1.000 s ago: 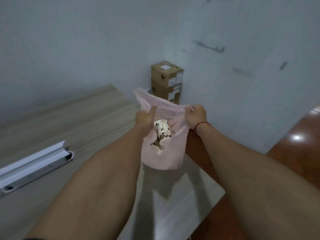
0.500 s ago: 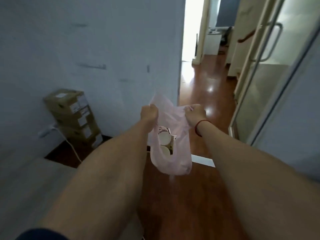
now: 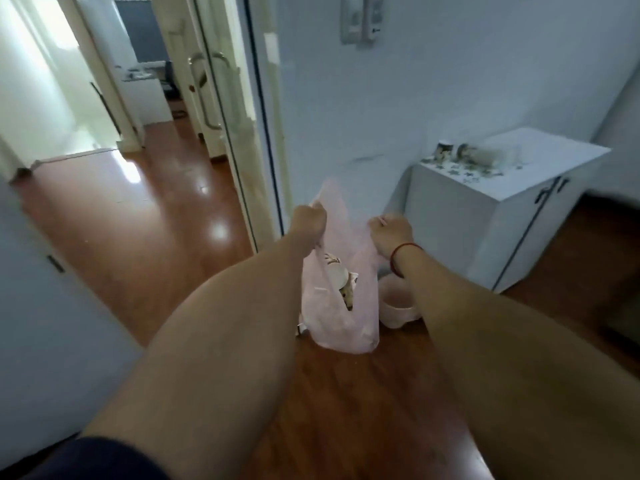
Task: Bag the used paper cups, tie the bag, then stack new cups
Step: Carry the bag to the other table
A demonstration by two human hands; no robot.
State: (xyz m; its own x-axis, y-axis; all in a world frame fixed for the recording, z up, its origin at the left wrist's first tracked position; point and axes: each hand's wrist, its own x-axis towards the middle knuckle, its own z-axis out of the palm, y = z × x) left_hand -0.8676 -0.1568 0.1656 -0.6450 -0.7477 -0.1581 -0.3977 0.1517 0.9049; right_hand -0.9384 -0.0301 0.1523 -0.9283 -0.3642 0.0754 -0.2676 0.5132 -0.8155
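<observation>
A thin pink plastic bag (image 3: 341,317) hangs in the air in front of me, above the wooden floor. Used paper cups (image 3: 337,277) with a dark speckled print show through its open mouth. My left hand (image 3: 309,221) grips the bag's left top edge. My right hand (image 3: 391,233), with a red string at the wrist, grips the right top edge. On the white cabinet (image 3: 460,216) at the right stand a few more printed paper cups (image 3: 445,152), blurred.
A small pink bin (image 3: 398,306) stands on the floor beside the cabinet, partly behind the bag. A glass door with a metal handle (image 3: 211,91) stands ahead on the left, with a corridor beyond. A white wall fills the left edge.
The view has swung right, from the table and cardboard boxes past the doorway to the white cabinet. Both hands keep their grip on the bag, which hangs over the floor instead of the table.
</observation>
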